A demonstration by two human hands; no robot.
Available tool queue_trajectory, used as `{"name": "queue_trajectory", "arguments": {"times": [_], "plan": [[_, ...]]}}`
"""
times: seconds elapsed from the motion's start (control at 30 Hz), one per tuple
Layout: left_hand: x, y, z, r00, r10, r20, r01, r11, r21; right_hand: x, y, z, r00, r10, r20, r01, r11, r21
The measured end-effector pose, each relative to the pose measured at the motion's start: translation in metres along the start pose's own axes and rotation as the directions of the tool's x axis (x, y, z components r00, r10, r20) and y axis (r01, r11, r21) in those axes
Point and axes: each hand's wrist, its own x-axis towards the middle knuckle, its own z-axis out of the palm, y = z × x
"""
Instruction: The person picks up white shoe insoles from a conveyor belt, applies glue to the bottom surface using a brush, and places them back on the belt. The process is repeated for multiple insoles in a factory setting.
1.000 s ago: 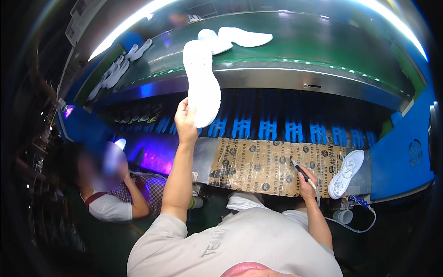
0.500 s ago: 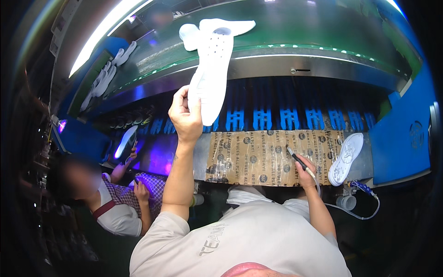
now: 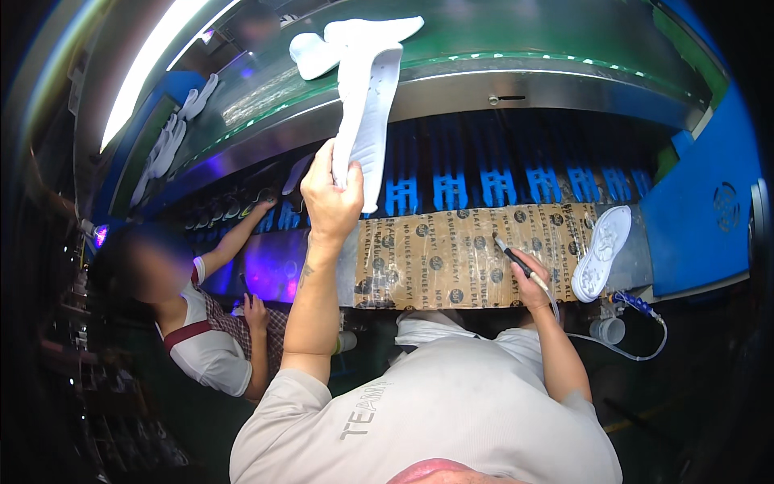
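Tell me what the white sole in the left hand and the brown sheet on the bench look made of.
White shoe sole: likely moulded rubber or foam, matte, keeping its shape though the left hand holds only its lower end. Brown patterned sheet: apparently cardboard or kraft paper, flat and dull.

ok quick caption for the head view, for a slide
Left hand lifts a white shoe sole toward the conveyor; right hand holds a pen-like tool.

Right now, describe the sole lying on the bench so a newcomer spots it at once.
Start at the brown printed cardboard sheet on the bench. At its right end lies a white shoe sole, tread side up. Unlike the white sole gripped by the left hand, nobody touches it.
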Motion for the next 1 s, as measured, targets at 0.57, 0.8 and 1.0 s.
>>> {"name": "queue_trajectory", "arguments": {"times": [0.57, 0.8, 1.0], "plan": [[-0.128, -0.003, 0.024, 0.485, -0.347, 0.803, 0.721, -0.362, -0.592, 0.001, 0.003, 0.002, 1.000, 0.003, 0.020, -0.003, 0.999, -0.037], [-0.152, -0.016, 0.021, 0.542, -0.289, 0.789, 0.699, -0.367, -0.614, 0.000, 0.003, 0.003, 1.000, 0.016, 0.020, -0.016, 0.999, -0.041], [-0.151, -0.015, 0.019, 0.565, -0.220, 0.795, 0.743, -0.282, -0.607, 0.002, 0.001, 0.004, 1.000, 0.011, 0.024, -0.010, 0.999, -0.053]]}}
